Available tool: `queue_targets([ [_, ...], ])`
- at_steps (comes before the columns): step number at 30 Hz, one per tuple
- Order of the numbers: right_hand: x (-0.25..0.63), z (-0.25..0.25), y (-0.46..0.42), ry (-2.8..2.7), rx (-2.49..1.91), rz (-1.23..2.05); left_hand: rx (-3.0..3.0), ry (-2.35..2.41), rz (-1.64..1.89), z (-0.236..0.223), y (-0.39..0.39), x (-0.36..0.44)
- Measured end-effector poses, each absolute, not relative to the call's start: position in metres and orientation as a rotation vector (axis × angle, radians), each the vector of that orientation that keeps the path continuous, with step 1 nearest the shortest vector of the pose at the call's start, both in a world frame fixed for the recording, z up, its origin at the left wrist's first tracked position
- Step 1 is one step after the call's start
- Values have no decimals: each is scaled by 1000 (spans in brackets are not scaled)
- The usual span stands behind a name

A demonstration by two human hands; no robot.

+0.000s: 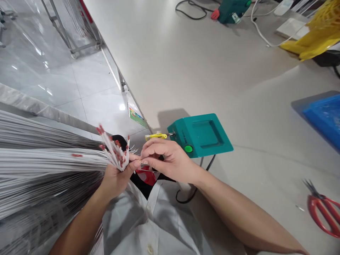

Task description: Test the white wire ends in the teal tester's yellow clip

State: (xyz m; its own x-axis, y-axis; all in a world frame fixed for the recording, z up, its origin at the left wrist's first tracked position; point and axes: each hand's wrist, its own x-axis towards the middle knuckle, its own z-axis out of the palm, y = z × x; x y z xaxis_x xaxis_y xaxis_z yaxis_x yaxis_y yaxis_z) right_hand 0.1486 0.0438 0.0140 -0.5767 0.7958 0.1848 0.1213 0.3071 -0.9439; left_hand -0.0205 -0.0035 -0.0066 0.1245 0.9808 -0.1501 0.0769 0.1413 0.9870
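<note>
My left hand (pixel 118 180) is closed round a bundle of white wires (pixel 114 154) whose ends carry red tips. Thumb and finger of my right hand (pixel 168 159) pinch together against the left fingertips, on what looks like the thin end of a white wire; the exact contact is too small to make out. Just beyond the right hand, a yellow clip (pixel 156 136) sticks out from a teal test box (pixel 225 145) with a green button and a shallow recess. Below my fingers shows a red object (pixel 147 176), partly hidden.
Long white wires (pixel 53 161) stretch away to the left. On the table (pixel 186 71) lie red-handled scissors (pixel 322 209) and a blue tray (pixel 324 117) at the right. A second teal box (pixel 230 12), cables and a yellow rack (pixel 318 32) stand at the back.
</note>
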Motion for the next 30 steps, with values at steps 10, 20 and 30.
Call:
queue_targets([
  [10, 128, -3, 28, -1056, -917, 1942, 802, 1084, 1074, -25, -10, -22],
  [20, 127, -7, 27, -956, -906, 1947, 695, 1058, 1173, -22, -9, -8],
  [30, 123, -9, 22, -1067, -1166, 1615, 916, 1295, 1084, -20, -15, -9],
])
